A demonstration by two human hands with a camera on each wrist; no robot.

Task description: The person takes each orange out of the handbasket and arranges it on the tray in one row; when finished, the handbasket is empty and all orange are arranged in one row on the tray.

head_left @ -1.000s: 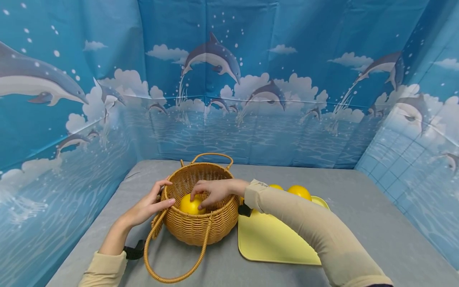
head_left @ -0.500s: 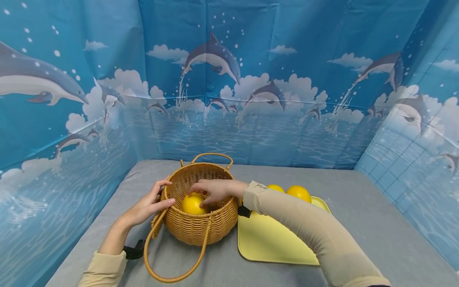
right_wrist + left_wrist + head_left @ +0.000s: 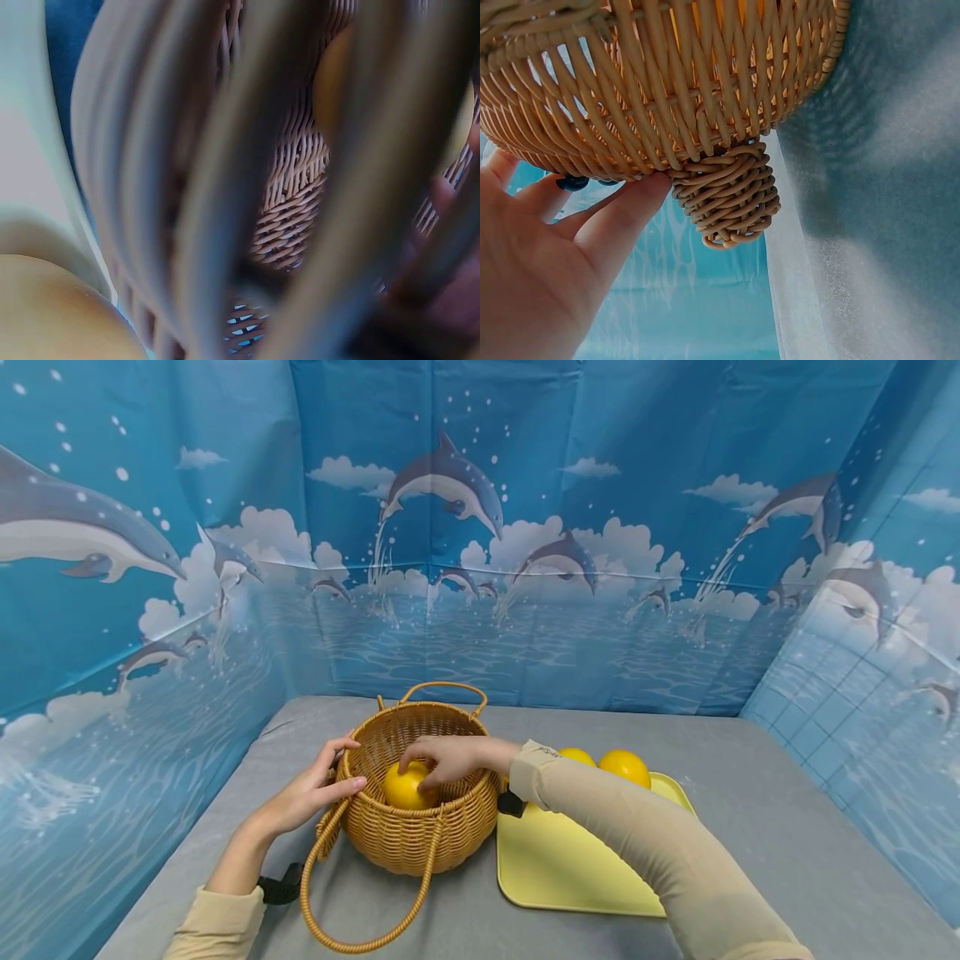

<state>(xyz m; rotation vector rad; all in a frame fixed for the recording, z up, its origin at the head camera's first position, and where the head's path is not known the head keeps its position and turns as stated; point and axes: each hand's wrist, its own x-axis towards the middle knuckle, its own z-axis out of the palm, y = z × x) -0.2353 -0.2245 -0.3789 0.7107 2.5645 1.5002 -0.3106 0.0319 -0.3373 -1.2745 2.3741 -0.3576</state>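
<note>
A round, smooth yellow fruit (image 3: pixel 402 788), like an orange, lies inside the brown wicker basket (image 3: pixel 405 843). My right hand (image 3: pixel 448 762) reaches over the basket's right rim and grips this fruit, fingers bent over its top and thumb at its near right side. In the right wrist view thick wicker strands partly cover the fruit (image 3: pixel 332 86) and the hand (image 3: pixel 454 292). My left hand (image 3: pixel 313 785) holds the basket's left rim, thumb toward the front and fingers further back. In the left wrist view its thumb (image 3: pixel 634 210) touches the wicker beside a short woven stub (image 3: pixel 731 199).
A pale yellow tray (image 3: pixel 577 868) lies right of the basket, partly under my right forearm. Two yellow fruits, one (image 3: pixel 625 767) fully beside the sleeve, sit at its far side. The basket's front handle (image 3: pixel 367 943) hangs down onto the grey cloth-covered table (image 3: pixel 720 760).
The fruit in the basket has shifted slightly to the right. My right fingers straightened a little over it, then bent onto it again. The left hand has stayed on the rim.
</note>
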